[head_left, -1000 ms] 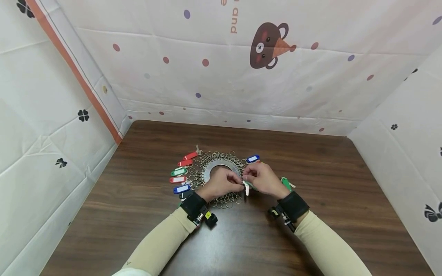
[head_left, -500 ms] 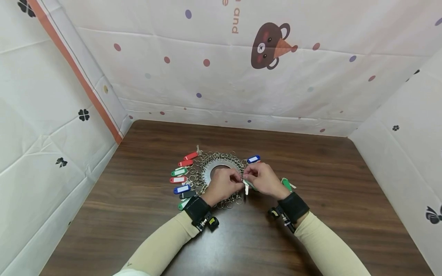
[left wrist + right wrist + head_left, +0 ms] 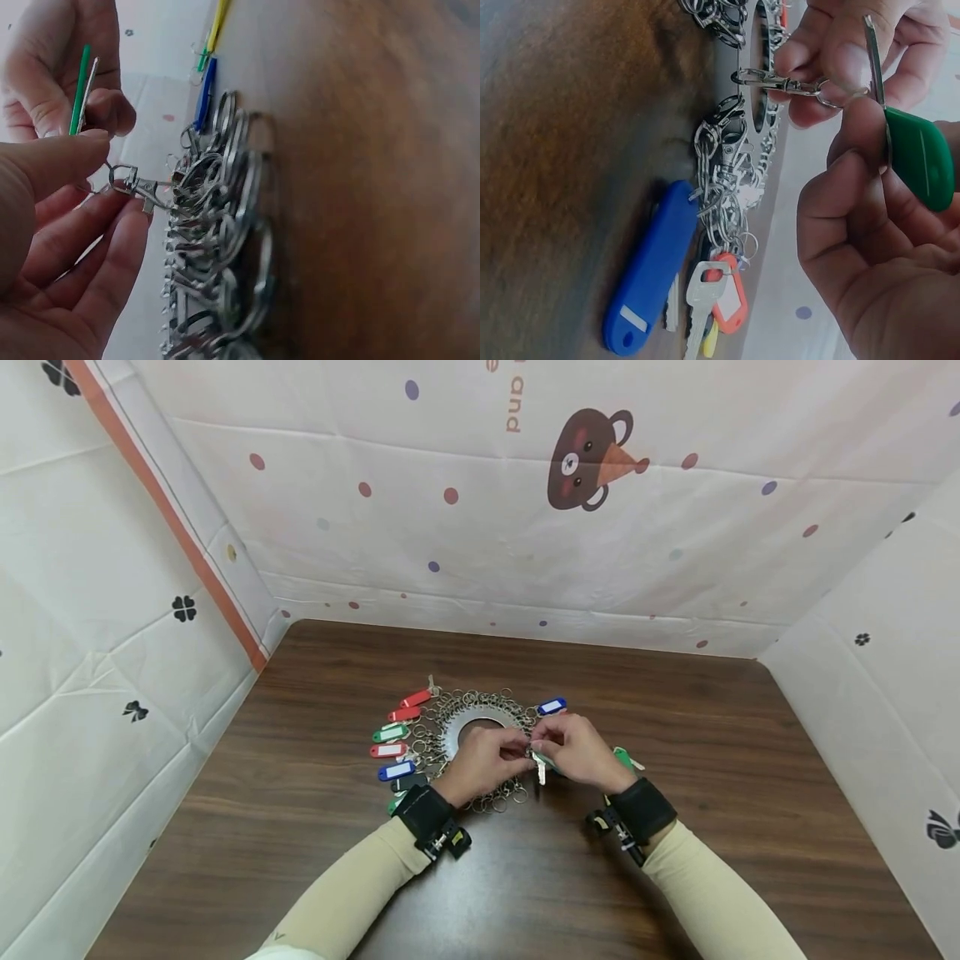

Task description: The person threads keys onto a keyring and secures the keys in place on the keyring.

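Note:
A round metal disc [image 3: 453, 723] lies on the table, fringed with swivel clasps and split rings. One clasp [image 3: 776, 81] reaches from its edge up to a split ring [image 3: 830, 94]. My left hand [image 3: 487, 758] pinches that ring between thumb and fingers, right beside the disc. Opposite it, my right hand [image 3: 576, 750] pinches a key [image 3: 874, 56] with a green key tag [image 3: 921, 159]. Fingertips of both hands meet close together at the ring, partly hiding where the key joins it. The key [image 3: 542, 772] points down in the head view.
Red, green, blue and black tags, among them a blue tag [image 3: 396, 770], fan out left of the disc. Another blue tag [image 3: 552, 705] lies at its upper right. A green tag [image 3: 622, 757] shows beside the right wrist. Patterned cloth [image 3: 360, 543] hangs behind the table [image 3: 675, 710].
Both hands stay at the disc's right edge with only small finger shifts. The left wrist has turned slightly and moved a little to the right; the key hangs much as before.

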`<state>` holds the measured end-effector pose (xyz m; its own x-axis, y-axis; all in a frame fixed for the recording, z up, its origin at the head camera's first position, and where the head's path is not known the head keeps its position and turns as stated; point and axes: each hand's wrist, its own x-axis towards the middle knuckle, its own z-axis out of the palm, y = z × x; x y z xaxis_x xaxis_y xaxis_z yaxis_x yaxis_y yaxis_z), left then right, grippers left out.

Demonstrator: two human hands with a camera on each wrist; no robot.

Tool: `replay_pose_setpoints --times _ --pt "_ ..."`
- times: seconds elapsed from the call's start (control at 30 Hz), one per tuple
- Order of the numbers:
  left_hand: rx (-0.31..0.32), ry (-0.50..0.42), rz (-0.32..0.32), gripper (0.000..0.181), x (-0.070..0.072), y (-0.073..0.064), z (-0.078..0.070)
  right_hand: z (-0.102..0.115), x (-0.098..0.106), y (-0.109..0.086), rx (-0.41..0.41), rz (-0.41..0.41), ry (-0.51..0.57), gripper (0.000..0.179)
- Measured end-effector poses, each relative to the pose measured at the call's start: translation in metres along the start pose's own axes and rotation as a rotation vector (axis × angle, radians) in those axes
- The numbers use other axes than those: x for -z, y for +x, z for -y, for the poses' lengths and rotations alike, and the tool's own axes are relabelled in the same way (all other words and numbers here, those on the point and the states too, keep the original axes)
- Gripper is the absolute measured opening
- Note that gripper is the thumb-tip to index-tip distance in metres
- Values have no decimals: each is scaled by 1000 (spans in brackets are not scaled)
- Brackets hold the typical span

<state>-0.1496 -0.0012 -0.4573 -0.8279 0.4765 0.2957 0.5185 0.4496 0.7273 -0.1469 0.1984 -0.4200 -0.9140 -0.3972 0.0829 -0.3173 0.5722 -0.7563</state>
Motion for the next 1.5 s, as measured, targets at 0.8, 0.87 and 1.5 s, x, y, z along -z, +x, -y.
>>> replay_pose_setpoints --times 0.8,0.87,1.5 --pt "-17 103 -6 29 1 3 2 -4 1 -3 -50 12 49 10" --pt "-9 97 6 33 1 3 2 -4 1 -2 -59 21 57 10" --pt "-30 212 94 28 5 7 -3 -5 5 -2 -54 23 69 11"
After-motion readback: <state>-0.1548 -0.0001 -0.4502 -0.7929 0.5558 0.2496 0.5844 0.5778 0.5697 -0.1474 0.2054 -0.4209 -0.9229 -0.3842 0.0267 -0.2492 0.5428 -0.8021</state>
